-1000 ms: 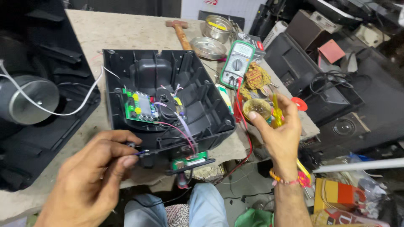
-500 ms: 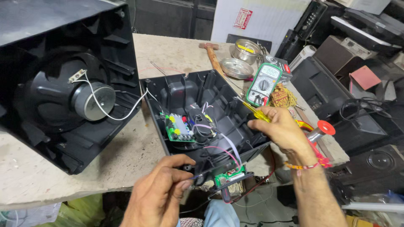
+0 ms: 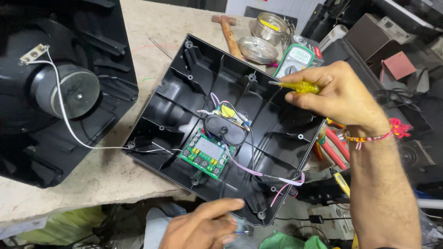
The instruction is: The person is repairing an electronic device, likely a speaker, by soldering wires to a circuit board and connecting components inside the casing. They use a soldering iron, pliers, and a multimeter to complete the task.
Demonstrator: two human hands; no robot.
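While right hand (image 3: 339, 94) clamps yellow screwdriver (image 3: 295, 86), left hand (image 3: 203, 226), fingers curled at black shell (image 3: 230, 83) edge, should steady it.

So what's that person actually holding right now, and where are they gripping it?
The right hand holds a yellow screwdriver by its handle. The left hand grips the near edge of the black plastic housing.

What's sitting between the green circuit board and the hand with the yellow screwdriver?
In the head view, a black oval part and a small yellow component with thin wires; beyond them, bare black housing up to the right hand.
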